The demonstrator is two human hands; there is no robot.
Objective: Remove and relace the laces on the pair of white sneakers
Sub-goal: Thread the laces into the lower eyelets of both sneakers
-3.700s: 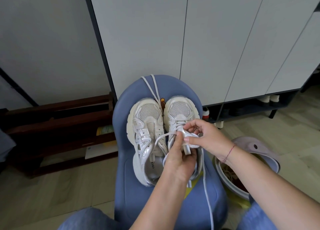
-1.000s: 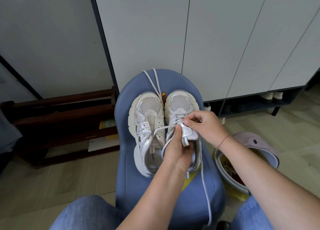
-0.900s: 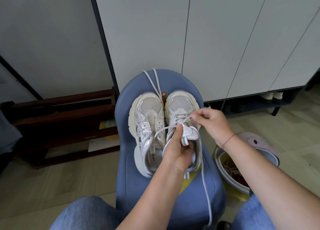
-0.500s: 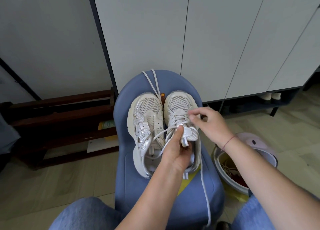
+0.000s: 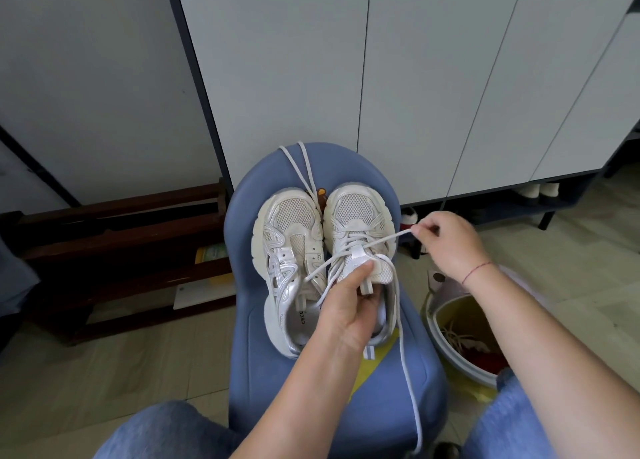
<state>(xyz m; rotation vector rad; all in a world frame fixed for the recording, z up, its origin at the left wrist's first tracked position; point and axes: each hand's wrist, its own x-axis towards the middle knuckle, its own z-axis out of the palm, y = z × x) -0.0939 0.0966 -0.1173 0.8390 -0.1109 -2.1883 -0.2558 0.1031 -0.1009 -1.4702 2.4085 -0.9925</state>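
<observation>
Pinching the lace (image 5: 391, 238) taut with my right hand (image 5: 450, 247) fingers, I grip the sneaker (image 5: 356, 213) tongue (image 5: 380, 273) in my left hand (image 5: 343, 308) fingers; other sneaker (image 5: 289, 223) just left of them.

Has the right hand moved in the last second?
Yes. The right hand has pulled rightward off the sneaker, past the edge of the blue stool, drawing the lace taut.
</observation>
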